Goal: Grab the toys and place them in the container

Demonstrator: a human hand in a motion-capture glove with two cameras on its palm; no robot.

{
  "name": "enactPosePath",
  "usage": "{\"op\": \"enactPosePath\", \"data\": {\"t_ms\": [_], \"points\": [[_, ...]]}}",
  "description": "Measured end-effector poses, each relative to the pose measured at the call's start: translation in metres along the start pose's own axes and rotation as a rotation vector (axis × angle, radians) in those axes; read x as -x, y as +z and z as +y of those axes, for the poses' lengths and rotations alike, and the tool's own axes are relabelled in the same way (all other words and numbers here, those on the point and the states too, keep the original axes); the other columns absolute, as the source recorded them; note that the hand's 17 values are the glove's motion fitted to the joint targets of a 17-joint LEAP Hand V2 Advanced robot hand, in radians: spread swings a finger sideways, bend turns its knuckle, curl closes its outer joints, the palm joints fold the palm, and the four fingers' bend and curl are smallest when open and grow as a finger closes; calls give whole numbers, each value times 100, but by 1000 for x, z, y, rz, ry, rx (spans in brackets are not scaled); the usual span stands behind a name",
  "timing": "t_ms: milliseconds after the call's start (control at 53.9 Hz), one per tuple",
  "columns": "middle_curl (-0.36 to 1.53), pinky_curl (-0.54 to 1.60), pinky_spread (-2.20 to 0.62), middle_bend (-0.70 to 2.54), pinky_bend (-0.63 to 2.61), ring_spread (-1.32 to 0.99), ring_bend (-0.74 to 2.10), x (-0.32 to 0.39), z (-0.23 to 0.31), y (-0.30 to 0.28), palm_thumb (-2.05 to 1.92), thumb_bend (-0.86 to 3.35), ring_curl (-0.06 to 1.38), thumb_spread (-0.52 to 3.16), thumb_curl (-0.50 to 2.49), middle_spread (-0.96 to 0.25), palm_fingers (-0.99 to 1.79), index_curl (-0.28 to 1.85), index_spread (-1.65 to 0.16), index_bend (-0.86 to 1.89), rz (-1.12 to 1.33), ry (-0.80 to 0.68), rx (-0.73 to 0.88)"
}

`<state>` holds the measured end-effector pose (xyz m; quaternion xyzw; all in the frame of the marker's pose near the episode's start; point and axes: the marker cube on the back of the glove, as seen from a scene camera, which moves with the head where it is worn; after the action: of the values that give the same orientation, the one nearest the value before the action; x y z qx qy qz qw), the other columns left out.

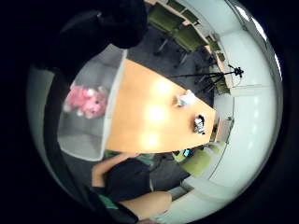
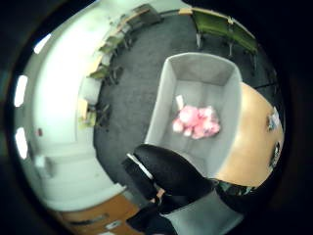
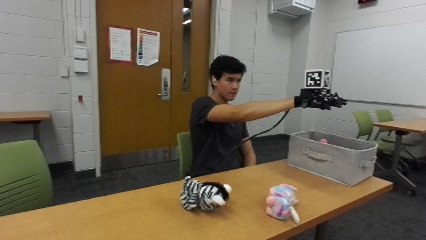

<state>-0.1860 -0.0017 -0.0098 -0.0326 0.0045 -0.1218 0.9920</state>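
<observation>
Classroom, wooden table (image 3: 133, 210): grey container (image 3: 331, 157) at its end, zebra toy (image 3: 204, 195) and pastel toy (image 3: 283, 201) lying near the front edge, gloved right hand (image 3: 321, 99) raised above the container, fingers relaxed, holding nothing. Thumb-side palm view: pink toy (image 2: 197, 122) lying inside the container; advisable next to reach for the zebra toy, grasping its body

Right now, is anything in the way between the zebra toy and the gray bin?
Only the pastel plush toy sits on the table between the zebra toy and the gray bin. It is low, so lifting the zebra over it looks easy.
</observation>
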Motion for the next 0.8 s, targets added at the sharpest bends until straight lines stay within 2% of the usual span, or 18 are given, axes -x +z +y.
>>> {"op": "enactPosePath", "data": {"t_ms": [74,167,241,389,593,797], "points": [[43,39,-3,18,121,-5,51,-36,1,-2,-13,-10,27,96,34,-1,-20,37,-32,11,26,3,-27],[41,37,-1,17,118,-3,44,-92,11,-7,-12,-10,25,95,31,-2,-18,35,-32,12,-5,-128,-45],[40,36,0,16,116,-3,41,-148,4,-5,-12,-9,24,95,29,-2,-17,33,-33,12,68,58,-59],[38,34,2,16,111,-3,37,-249,5,11,-12,-9,24,94,26,-4,-14,31,-33,12,56,172,-86],[34,34,3,14,112,-4,37,-370,-2,99,-11,-9,25,92,23,-5,-12,28,-34,13,-55,310,-19],[30,35,4,12,117,-2,32,-413,-5,204,-12,-10,25,85,22,-4,-18,26,-34,11,-63,345,86]]}}
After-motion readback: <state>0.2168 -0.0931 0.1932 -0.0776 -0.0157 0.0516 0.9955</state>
